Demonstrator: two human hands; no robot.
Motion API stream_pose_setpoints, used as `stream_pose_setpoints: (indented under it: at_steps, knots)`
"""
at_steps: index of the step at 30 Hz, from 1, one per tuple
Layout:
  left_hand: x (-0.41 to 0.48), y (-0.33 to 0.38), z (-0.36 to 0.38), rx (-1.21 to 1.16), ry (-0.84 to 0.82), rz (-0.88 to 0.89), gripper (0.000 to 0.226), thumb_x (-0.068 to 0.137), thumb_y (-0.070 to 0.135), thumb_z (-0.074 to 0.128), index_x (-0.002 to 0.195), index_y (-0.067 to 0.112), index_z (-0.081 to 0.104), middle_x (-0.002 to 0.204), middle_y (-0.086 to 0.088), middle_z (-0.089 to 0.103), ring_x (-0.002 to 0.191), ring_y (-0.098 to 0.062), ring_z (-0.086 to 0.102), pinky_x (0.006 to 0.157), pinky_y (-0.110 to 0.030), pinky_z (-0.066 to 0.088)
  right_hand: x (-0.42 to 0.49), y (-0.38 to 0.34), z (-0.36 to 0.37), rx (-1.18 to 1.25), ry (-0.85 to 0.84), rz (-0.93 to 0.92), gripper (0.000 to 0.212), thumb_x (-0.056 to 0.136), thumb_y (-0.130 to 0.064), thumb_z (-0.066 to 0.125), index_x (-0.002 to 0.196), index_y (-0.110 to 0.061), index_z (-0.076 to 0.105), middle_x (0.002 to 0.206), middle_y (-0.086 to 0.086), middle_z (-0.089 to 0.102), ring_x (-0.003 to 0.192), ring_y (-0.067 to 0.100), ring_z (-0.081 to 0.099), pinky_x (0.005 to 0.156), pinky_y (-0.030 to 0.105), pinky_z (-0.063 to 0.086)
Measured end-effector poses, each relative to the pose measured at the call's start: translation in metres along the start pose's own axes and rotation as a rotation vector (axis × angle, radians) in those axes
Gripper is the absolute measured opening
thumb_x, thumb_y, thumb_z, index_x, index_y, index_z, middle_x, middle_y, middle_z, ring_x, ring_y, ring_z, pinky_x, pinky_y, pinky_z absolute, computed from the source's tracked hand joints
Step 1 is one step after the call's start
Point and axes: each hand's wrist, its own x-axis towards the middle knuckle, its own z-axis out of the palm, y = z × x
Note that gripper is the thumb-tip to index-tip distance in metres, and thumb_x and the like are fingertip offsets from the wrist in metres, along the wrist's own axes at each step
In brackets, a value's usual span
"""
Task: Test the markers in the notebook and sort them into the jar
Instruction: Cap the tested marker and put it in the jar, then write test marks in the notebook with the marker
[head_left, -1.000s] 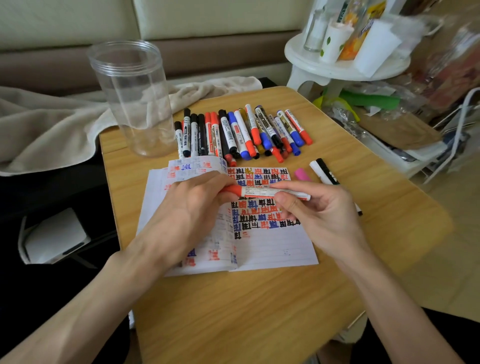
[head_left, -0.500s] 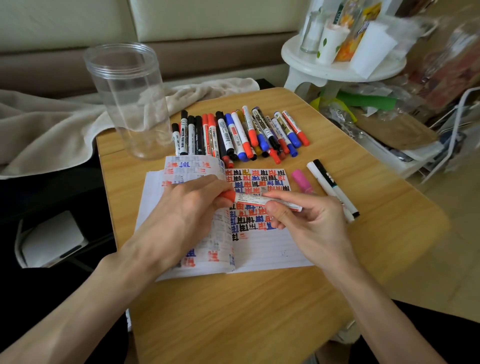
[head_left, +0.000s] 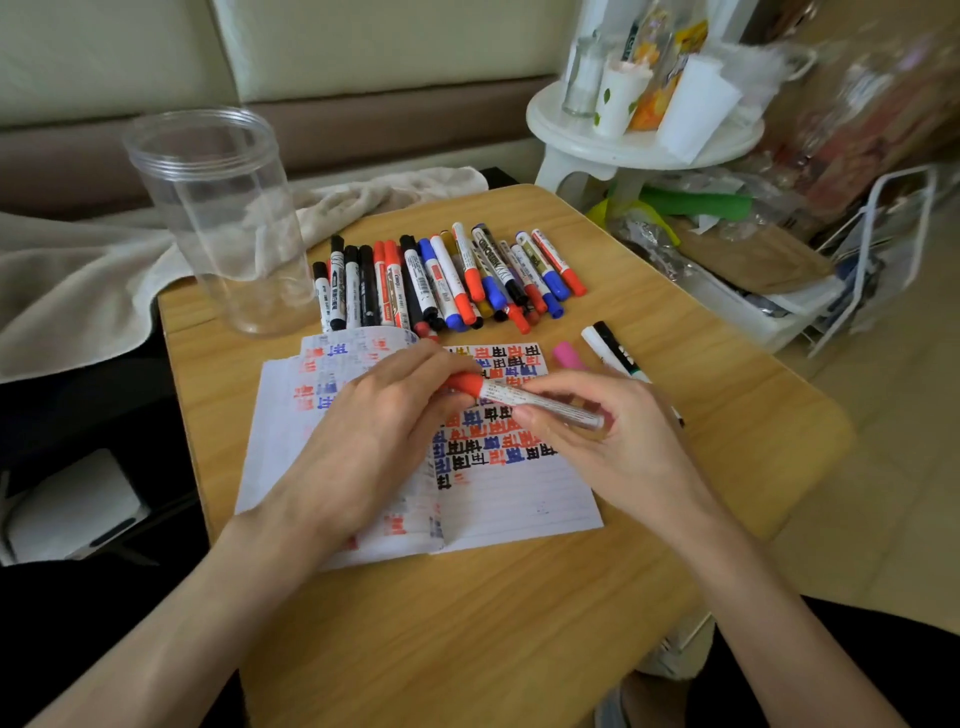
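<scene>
Tilting a little more than a second ago, the red marker is now dipping at its right end, and both hands are staying on it above the notebook. The left hand is curling in, thumb and fingertips pinching the red cap, which is sitting against the barrel. The right hand is gripping the white barrel, fingers wrapped over the top and thumb tucked underneath. Below them the notebook is lying open on the wooden table, its pages crowded with red, blue and black test marks. Beyond it, the row of markers is lying side by side, and the clear jar is standing upright just to their left at the table's far corner. To the right of the notebook a pink marker and two black-and-white markers are lying near the right hand.
</scene>
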Motion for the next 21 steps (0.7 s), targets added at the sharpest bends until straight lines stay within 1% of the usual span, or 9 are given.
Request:
stream_pose_setpoints:
  at_steps: [2, 4, 5, 6, 8, 11, 15, 18, 21]
  knots:
    - [0.001, 0.006, 0.003, 0.033, -0.003, -0.041, 0.054, 0.105, 0.039, 0.042, 0.155, 0.020, 0.038, 0.153, 0.006, 0.040, 0.133, -0.019, 0.049, 0.109, -0.041, 0.047, 0.003, 0.010, -0.004, -0.103, 0.124, -0.036, 0.023, 0.090, -0.039, 0.075, 0.108, -0.025, 0.079, 0.088, -0.019, 0.068, 0.090, 0.007, 0.058, 0.078, 0.011, 0.042]
    - [0.002, 0.008, 0.006, 0.044, -0.034, -0.087, 0.063, 0.105, 0.043, 0.039, 0.162, 0.022, 0.022, 0.163, 0.006, 0.024, 0.139, -0.024, 0.044, 0.111, -0.044, 0.044, 0.006, 0.027, -0.012, -0.099, 0.256, 0.054, 0.026, 0.091, -0.041, 0.073, 0.108, -0.023, 0.079, 0.090, -0.013, 0.067, 0.092, 0.017, 0.059, 0.077, 0.024, 0.047]
    - [0.003, 0.007, 0.007, 0.045, -0.052, -0.105, 0.063, 0.105, 0.045, 0.039, 0.162, 0.023, 0.021, 0.163, 0.006, 0.024, 0.138, -0.026, 0.045, 0.110, -0.046, 0.045, 0.008, 0.038, -0.018, -0.094, 0.311, 0.112, 0.027, 0.092, -0.040, 0.072, 0.110, -0.022, 0.078, 0.091, -0.010, 0.068, 0.093, 0.021, 0.061, 0.076, 0.034, 0.052]
    - [0.003, 0.006, 0.008, 0.055, -0.065, -0.109, 0.062, 0.105, 0.045, 0.038, 0.161, 0.024, 0.024, 0.161, 0.006, 0.026, 0.137, -0.026, 0.047, 0.109, -0.049, 0.046, 0.008, 0.050, -0.023, -0.104, 0.364, 0.164, 0.028, 0.093, -0.038, 0.073, 0.115, -0.021, 0.078, 0.093, -0.007, 0.069, 0.092, 0.024, 0.063, 0.075, 0.041, 0.055]
    - [0.003, 0.005, 0.010, 0.082, -0.081, -0.091, 0.057, 0.105, 0.046, 0.039, 0.157, 0.024, 0.034, 0.157, 0.007, 0.033, 0.135, -0.024, 0.049, 0.106, -0.051, 0.048, 0.009, 0.071, -0.031, -0.142, 0.463, 0.234, 0.027, 0.094, -0.032, 0.075, 0.118, -0.019, 0.077, 0.095, -0.001, 0.072, 0.091, 0.027, 0.065, 0.078, 0.047, 0.057]
    - [0.004, 0.006, 0.013, 0.080, -0.082, -0.068, 0.054, 0.105, 0.045, 0.041, 0.155, 0.024, 0.039, 0.153, 0.009, 0.038, 0.130, -0.022, 0.053, 0.104, -0.048, 0.049, 0.008, 0.088, -0.038, -0.174, 0.546, 0.302, 0.022, 0.097, -0.029, 0.071, 0.114, -0.016, 0.076, 0.098, 0.004, 0.074, 0.093, 0.025, 0.067, 0.080, 0.041, 0.056]
    - [0.006, 0.009, 0.014, 0.047, -0.060, -0.084, 0.055, 0.105, 0.043, 0.044, 0.156, 0.024, 0.036, 0.152, 0.010, 0.038, 0.119, -0.021, 0.057, 0.097, -0.042, 0.051, 0.007, 0.102, -0.037, -0.219, 0.563, 0.386, 0.017, 0.095, -0.026, 0.070, 0.106, -0.015, 0.077, 0.095, 0.007, 0.073, 0.091, 0.025, 0.066, 0.075, 0.033, 0.049]
    - [0.008, 0.009, 0.014, 0.059, -0.040, -0.055, 0.049, 0.105, 0.041, 0.046, 0.150, 0.020, 0.048, 0.145, 0.008, 0.045, 0.119, -0.016, 0.056, 0.097, -0.038, 0.050, 0.009, 0.105, -0.033, -0.209, 0.554, 0.402, 0.017, 0.094, -0.025, 0.070, 0.099, -0.012, 0.079, 0.085, 0.005, 0.074, 0.078, 0.021, 0.067, 0.066, 0.027, 0.051]
    - [0.011, 0.006, 0.015, 0.063, -0.021, -0.022, 0.040, 0.105, 0.036, 0.049, 0.139, 0.016, 0.059, 0.136, 0.005, 0.053, 0.121, -0.016, 0.057, 0.098, -0.040, 0.051, 0.010, 0.108, -0.028, -0.205, 0.534, 0.404, 0.025, 0.093, -0.034, 0.066, 0.094, -0.013, 0.080, 0.083, 0.004, 0.074, 0.077, 0.022, 0.068, 0.070, 0.038, 0.058]
